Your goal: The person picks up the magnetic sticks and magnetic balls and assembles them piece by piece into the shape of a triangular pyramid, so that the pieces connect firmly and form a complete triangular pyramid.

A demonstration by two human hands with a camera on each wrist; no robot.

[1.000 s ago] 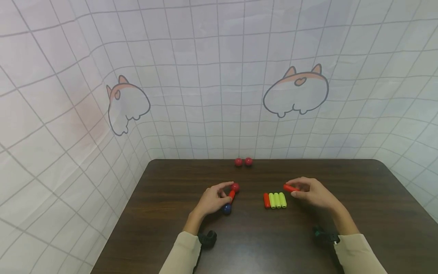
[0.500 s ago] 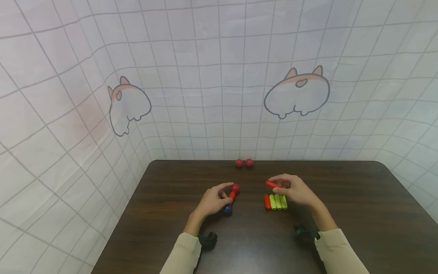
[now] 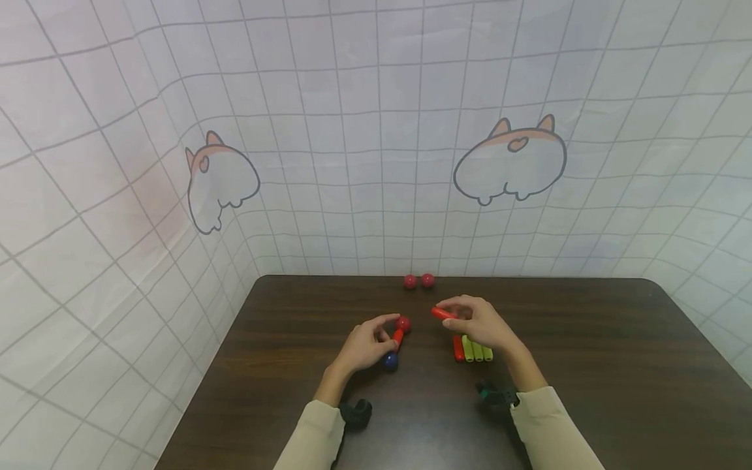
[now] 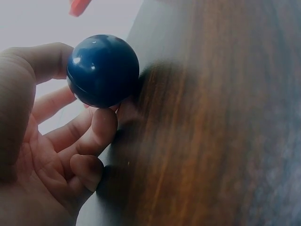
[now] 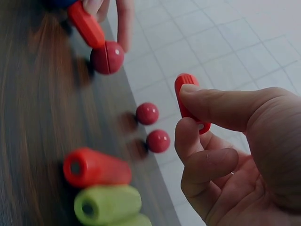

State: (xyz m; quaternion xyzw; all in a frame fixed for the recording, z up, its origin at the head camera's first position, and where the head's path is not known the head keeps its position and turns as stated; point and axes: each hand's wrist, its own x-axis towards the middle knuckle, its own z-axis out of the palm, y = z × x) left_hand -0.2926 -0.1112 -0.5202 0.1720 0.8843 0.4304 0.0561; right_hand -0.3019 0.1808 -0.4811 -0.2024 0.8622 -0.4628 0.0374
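Note:
My left hand [image 3: 363,344] pinches a short red rod [image 3: 398,339] at left of centre. A red ball [image 3: 403,324] sits at the rod's far end, touching the index fingertip, and a dark blue ball [image 4: 102,70] is at its near end. Between thumb and fingers, my right hand [image 3: 480,323] grips another red rod [image 5: 187,101], raised above the table and angled toward the left hand. A grey dot shows on that rod's lower end in the right wrist view. Just below the right hand lies a row with one red rod [image 3: 458,349] and several yellow-green rods [image 3: 478,350].
Two more red balls, a left one [image 3: 410,281] and a right one [image 3: 427,280], rest at the back edge of the dark wooden table [image 3: 599,352]. Behind it hangs a white grid-patterned cloth [image 3: 352,163]. Each wrist carries a dark strapped device.
My right hand has moved left with its red rod, passing over the row of rods toward the left hand. The left hand, its rod and the balls stay in place.

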